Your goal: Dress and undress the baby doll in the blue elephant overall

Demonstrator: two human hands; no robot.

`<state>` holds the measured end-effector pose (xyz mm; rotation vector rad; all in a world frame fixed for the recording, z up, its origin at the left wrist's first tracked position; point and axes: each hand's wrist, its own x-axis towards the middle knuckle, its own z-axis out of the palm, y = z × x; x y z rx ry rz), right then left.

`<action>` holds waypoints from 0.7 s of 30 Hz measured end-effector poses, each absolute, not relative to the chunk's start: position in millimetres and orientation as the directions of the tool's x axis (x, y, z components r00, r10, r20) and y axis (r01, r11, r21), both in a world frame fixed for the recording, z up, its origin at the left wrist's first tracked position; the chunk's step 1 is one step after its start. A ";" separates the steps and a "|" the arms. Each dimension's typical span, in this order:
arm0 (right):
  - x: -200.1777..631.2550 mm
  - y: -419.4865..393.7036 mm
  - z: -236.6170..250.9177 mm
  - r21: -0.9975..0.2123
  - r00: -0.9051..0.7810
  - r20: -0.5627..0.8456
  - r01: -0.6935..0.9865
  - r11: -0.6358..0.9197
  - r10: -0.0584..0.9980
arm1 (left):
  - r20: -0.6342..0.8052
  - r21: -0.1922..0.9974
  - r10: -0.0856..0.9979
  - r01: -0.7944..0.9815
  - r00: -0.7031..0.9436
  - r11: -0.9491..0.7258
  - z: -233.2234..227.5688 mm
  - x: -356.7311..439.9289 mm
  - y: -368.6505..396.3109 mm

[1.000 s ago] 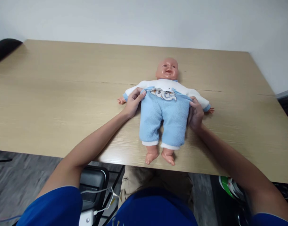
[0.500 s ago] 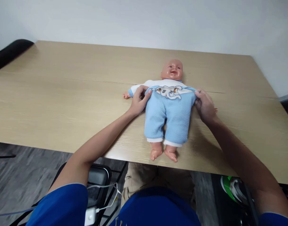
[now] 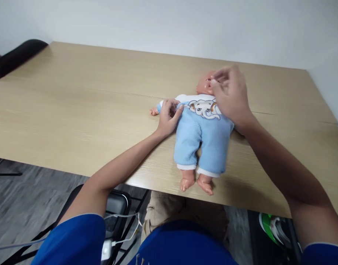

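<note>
Doll (image 3: 204, 86) lies face up on the bench (image 3: 102, 92), head to the far side, feet just inside the near edge. It wears a white top (image 3: 182, 98) and blue trousers (image 3: 202, 134) with an elephant picture (image 3: 206, 110). Left hand (image 3: 169, 119): fingers curled, thumb and fingertips pinching the trousers' waist at left. Right hand (image 3: 232, 96): raised over the doll's right side, half-curled, nothing visible in it.

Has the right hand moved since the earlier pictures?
Yes: against the table seam, the right hand has moved up the view, now overlapping the doll's head.
</note>
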<state>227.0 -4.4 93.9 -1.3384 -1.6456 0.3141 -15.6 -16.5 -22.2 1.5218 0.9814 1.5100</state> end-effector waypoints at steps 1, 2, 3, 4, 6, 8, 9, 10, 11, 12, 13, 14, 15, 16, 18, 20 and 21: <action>213.2 -1.2 106.1 -0.616 -0.067 0.466 0.691 0.378 0.882 | 0.425 0.904 0.905 0.029 0.020 -0.426 -21.1 -16.1 -18.2; 199.6 3.5 116.1 -0.578 -0.146 0.395 0.728 0.369 0.907 | 0.441 0.896 0.897 0.044 0.041 -0.442 -20.3 -16.4 -19.9; 186.8 9.9 123.7 -0.548 -0.226 0.303 0.753 0.363 0.926 | 0.457 0.887 0.887 0.050 0.061 -0.460 -20.1 -16.4 -21.2; 175.2 17.8 128.6 -0.529 -0.303 0.213 0.763 0.371 0.929 | 0.475 0.877 0.877 0.050 0.071 -0.478 -20.9 -16.3 -21.8; 156.2 37.0 131.1 -0.529 -0.426 0.089 0.746 0.405 0.900 | 0.520 0.850 0.852 0.059 0.060 -0.523 -25.8 -15.7 -20.5; 143.0 57.5 126.1 -0.498 -0.544 -0.022 0.733 0.462 0.839 | 0.592 0.799 0.805 0.099 0.044 -0.593 -34.4 -14.9 -15.9; 138.3 67.0 121.9 -0.441 -0.612 -0.094 0.733 0.518 0.785 | 0.632 0.765 0.774 0.127 0.043 -0.632 -39.2 -14.7 -13.0; 134.5 75.4 116.9 -0.371 -0.669 -0.167 0.723 0.583 0.724 | 0.671 0.727 0.740 0.156 0.043 -0.669 -43.7 -14.5 -10.0; 131.5 82.4 111.5 -0.285 -0.714 -0.235 0.699 0.656 0.659 | 0.705 0.692 0.708 0.181 0.045 -0.699 -47.6 -14.3 -7.3; 129.2 87.7 106.1 -0.195 -0.745 -0.286 0.662 0.724 0.603 | 0.729 0.664 0.684 0.199 0.044 -0.721 -50.7 -14.0 -5.2; 127.6 91.3 101.0 -0.120 -0.762 -0.308 0.626 0.771 0.570 | 0.742 0.648 0.669 0.211 0.039 -0.732 -52.9 -13.7 -3.8; 126.8 93.2 96.4 -0.071 -0.771 -0.300 0.605 0.793 0.562 | 0.751 0.639 0.660 0.218 0.036 -0.738 -54.1 -13.3 -3.0; 126.9 93.7 92.6 -0.036 -0.775 -0.277 0.599 0.800 0.568 | 0.754 0.635 0.656 0.218 0.037 -0.742 -54.6 -12.8 -2.8; 127.9 93.0 89.9 -0.002 -0.778 -0.252 0.595 0.804 0.576 | 0.753 0.636 0.657 0.213 0.039 -0.742 -54.6 -12.5 -2.9; 133.1 89.4 87.3 0.014 -0.775 -0.188 0.612 0.791 0.603 | 0.747 0.644 0.663 0.194 0.050 -0.740 -53.6 -12.3 -3.8; 142.3 84.9 88.0 -0.035 -0.765 -0.074 0.643 0.765 0.639 | 0.740 0.651 0.669 0.182 0.060 -0.737 -52.2 -13.2 -5.0; 148.1 83.1 88.8 -0.067 -0.754 -0.014 0.655 0.752 0.656 | 0.735 0.655 0.674 0.185 0.066 -0.733 -51.5 -14.1 -5.7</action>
